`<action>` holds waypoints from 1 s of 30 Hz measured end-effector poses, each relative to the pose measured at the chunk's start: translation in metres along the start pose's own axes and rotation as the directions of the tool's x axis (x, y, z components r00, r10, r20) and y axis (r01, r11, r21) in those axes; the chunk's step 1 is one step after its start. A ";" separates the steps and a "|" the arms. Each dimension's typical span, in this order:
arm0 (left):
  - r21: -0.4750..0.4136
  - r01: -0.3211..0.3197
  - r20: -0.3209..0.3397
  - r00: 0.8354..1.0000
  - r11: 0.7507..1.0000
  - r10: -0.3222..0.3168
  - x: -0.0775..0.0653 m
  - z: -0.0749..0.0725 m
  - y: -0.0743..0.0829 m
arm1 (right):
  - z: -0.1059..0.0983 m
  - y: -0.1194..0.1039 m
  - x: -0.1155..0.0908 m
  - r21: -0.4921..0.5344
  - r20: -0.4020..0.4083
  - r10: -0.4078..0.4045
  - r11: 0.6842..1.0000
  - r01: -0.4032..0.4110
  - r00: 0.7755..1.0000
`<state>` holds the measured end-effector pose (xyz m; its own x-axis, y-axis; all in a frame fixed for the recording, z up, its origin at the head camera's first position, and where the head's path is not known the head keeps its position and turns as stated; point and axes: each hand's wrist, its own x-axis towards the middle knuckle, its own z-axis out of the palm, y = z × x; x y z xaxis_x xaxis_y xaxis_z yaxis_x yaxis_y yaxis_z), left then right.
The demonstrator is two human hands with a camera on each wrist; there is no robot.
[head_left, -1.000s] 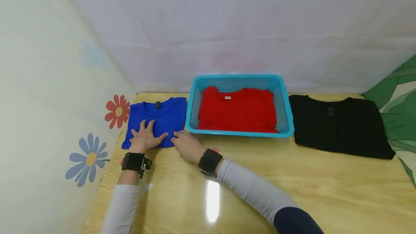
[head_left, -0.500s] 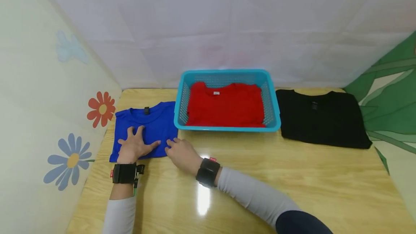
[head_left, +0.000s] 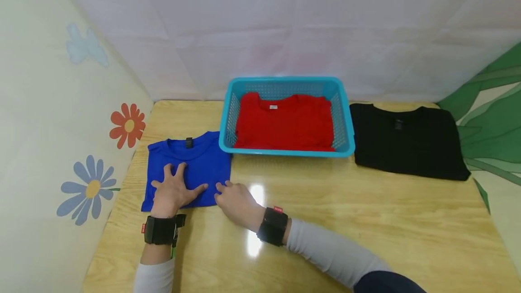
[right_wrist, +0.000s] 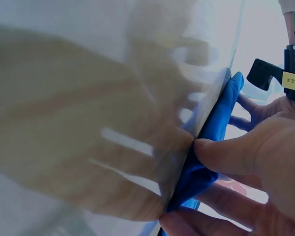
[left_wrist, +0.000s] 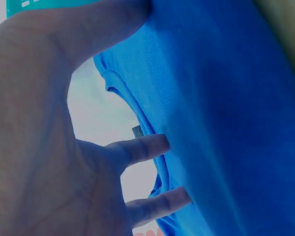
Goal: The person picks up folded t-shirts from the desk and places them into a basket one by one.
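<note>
Now, left of the basket, the left grip spreads wide on the blue shirt, its long axis running roughly with the basket's! Off the basket's near left corner, the right grip touches the shirt's right end; pinching, I can't tell. Right of the basket: a black shirt.

The blue shirt had slid toward 6 o'clock, left hand and right hand travelling with it; more worktop showed at its 12 o'clock, and its lower edge lay farther below the basket.
</note>
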<state>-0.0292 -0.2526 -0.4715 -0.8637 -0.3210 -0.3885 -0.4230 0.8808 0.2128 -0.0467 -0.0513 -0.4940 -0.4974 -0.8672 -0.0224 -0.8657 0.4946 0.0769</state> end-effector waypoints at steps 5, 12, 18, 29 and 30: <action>-0.007 -0.006 -0.003 1.000 1.000 0.005 -0.009 0.006 0.003 | -0.002 -0.004 -0.011 -0.010 0.029 0.004 1.000 -0.004 1.000; -0.006 -0.008 -0.003 1.000 1.000 0.008 -0.022 0.014 0.004 | -0.002 -0.010 -0.027 -0.038 0.018 -0.011 0.999 0.012 1.000; 0.020 -0.006 0.000 1.000 1.000 0.006 -0.037 0.017 -0.001 | -0.004 -0.019 -0.033 -0.046 0.035 -0.034 0.998 0.035 0.999; 0.068 -0.032 0.019 0.999 0.997 0.031 -0.056 0.029 0.005 | -0.002 -0.030 -0.056 -0.063 -0.127 -0.049 0.997 0.042 0.991; 0.071 -0.035 0.017 0.999 0.997 0.034 -0.056 0.030 0.005 | -0.002 -0.030 -0.057 -0.060 -0.137 -0.045 0.998 0.037 0.990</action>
<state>0.0247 -0.2196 -0.4753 -0.8727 -0.2853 -0.3963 -0.3721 0.9140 0.1615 0.0076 -0.0167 -0.4928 -0.4460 -0.8882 0.1107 -0.8784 0.4581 0.1360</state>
